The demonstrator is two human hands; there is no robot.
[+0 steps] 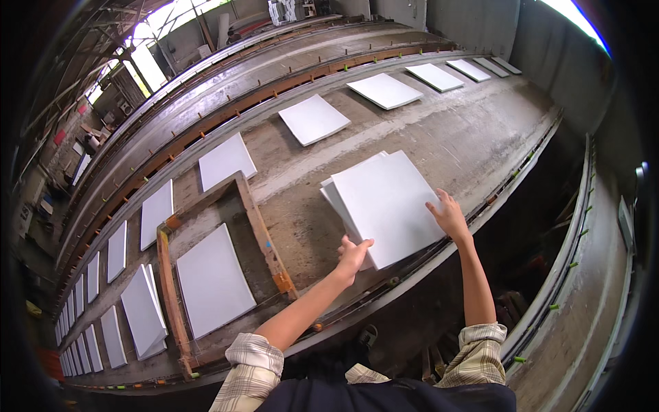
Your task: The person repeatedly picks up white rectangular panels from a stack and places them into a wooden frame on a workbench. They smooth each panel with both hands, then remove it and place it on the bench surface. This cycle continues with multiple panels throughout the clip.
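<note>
Between my two hands is a white square panel (395, 206), turned slightly against at least one more white panel (338, 203) that peeks out beneath it at the left. My left hand (353, 258) grips the near-left edge, thumb on top and the fingers partly hidden. On the right edge, my right hand (449, 214) has its thumb and fingertips closed on the panel. Whether both panels rest on the long casting table (439, 144) or are partly lifted, I cannot tell.
Several white panels, such as one at far centre (314, 120), lie in rows along the table. A wooden frame (261, 233) surrounds another panel (214, 281) at left. Leaning panels (144, 312) stand beyond it. A second long table (583, 316) curves along the right.
</note>
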